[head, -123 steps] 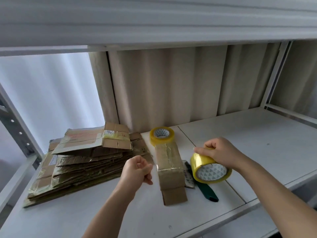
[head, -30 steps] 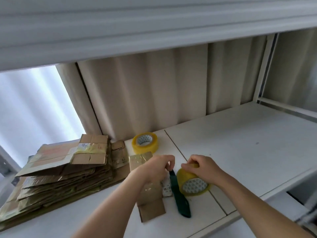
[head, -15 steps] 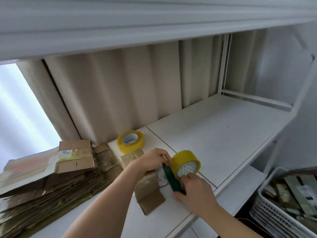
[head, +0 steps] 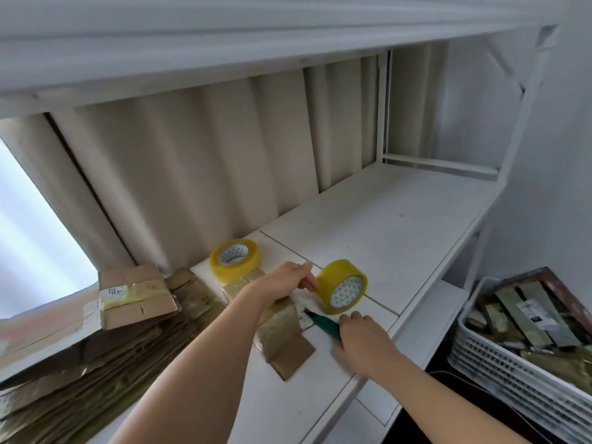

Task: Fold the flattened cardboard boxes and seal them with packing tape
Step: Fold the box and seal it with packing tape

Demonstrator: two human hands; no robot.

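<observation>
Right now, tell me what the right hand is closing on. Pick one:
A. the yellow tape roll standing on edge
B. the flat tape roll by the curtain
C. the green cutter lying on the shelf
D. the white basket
C: the right hand curls onto the green cutter just below the tape roll standing on edge, which the left hand touches.

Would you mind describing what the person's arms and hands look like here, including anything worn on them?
Both forearms are bare as far as the frame shows, with no sleeves in view. The left hand and right hand wear no gloves, and no watch, ring or bracelet is visible on either. No markings show.
</observation>
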